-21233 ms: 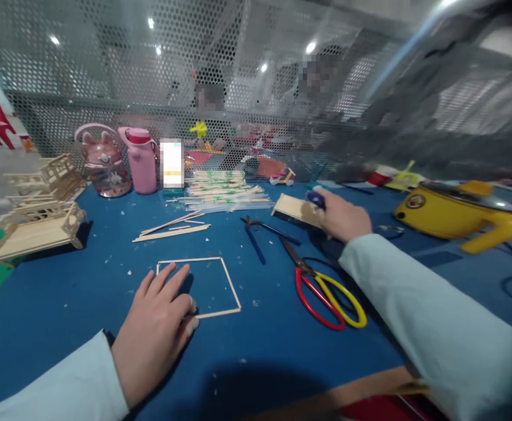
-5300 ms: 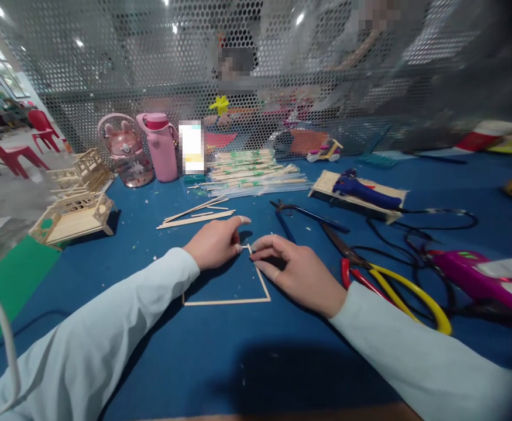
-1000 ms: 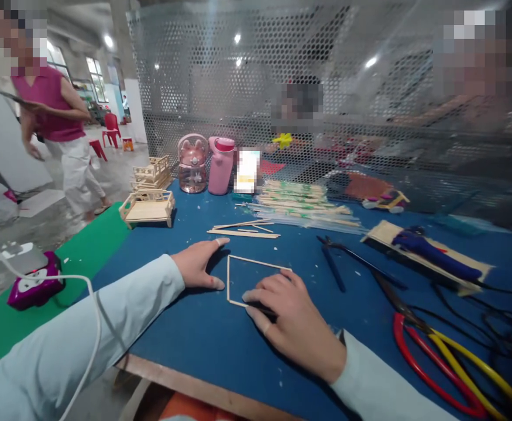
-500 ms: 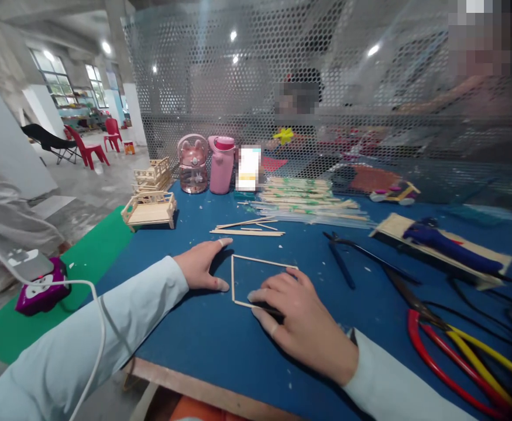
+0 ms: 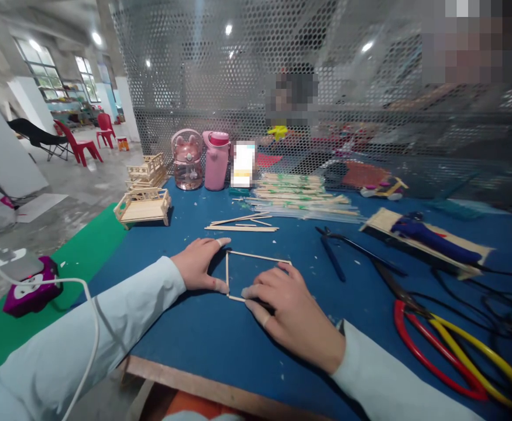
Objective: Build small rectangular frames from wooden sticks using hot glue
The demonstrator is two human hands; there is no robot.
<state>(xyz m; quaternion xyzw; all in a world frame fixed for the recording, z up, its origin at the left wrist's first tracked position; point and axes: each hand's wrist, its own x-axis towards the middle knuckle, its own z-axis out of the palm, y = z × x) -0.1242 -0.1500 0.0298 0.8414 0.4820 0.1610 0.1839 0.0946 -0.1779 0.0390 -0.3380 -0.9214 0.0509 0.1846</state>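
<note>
A rectangular frame of thin wooden sticks [image 5: 256, 255] lies flat on the blue tabletop [image 5: 203, 345] between my hands. At its left side, my left hand [image 5: 199, 266] rests with thumb and forefinger spread apart; the thumb tip touches the near left corner, and the forefinger tip lies just beyond the far one. My right hand [image 5: 282, 301] covers the frame's right end. Its thumb and forefinger pinch the near stick, while another fingertip reaches the far right corner. The right side of the frame is hidden under this hand. Whitish covers sit on several fingertips.
Loose sticks [image 5: 242, 228] lie beyond the frame, with bundled sticks [image 5: 291, 190] behind. Miniature wooden bench [image 5: 144, 209] and pink bottles [image 5: 216, 164] stand back left. Rightward are pliers [image 5: 332, 257], red-and-yellow-handled shears [image 5: 413, 318] and a blue tool [image 5: 435, 238]. A white cable [image 5: 95, 327] crosses my left sleeve.
My left thumb has come to touch the frame's near left corner. The right thumb has moved up closer to the forefinger at the near stick. The whole view has shifted slightly.
</note>
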